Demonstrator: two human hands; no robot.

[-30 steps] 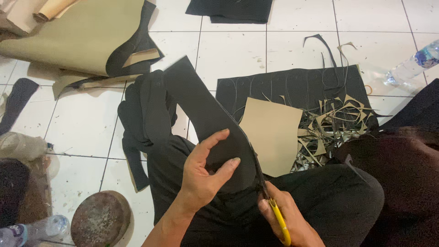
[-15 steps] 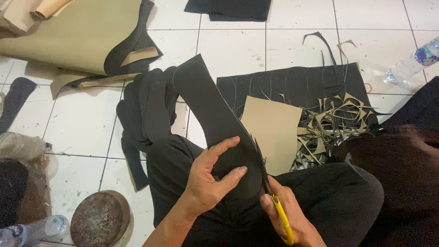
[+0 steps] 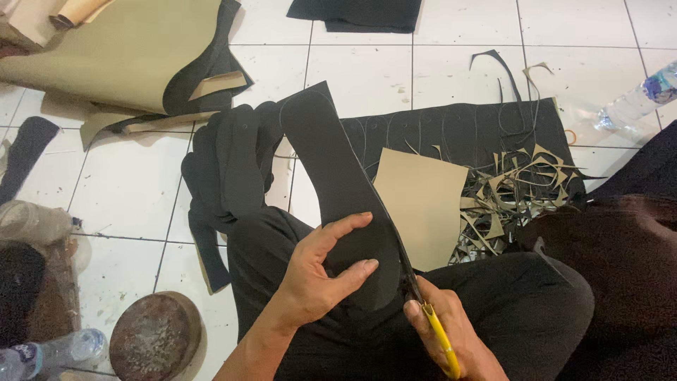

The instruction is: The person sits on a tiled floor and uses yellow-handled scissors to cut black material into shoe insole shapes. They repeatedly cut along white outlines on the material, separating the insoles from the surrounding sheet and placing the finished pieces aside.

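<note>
Cutting a black sole shape out w/ scissors, over the lap.

Left hand (image 3: 321,279) pinches the black foam piece (image 3: 338,190), thumb and fingers spread across its rounded end; right hand (image 3: 451,331) is closed round the yellow-handled scissors (image 3: 427,321), blades at the piece's right edge. Looks mid-trim; next cut prob. needs the piece turned to follow the curve. Matte, flexible sheet stuff. Finished black soles (image 3: 229,173) stacked on white tile floor (image 3: 127,190), tan sheet (image 3: 423,201) & jagged scraps (image 3: 522,190) to the right.
</note>
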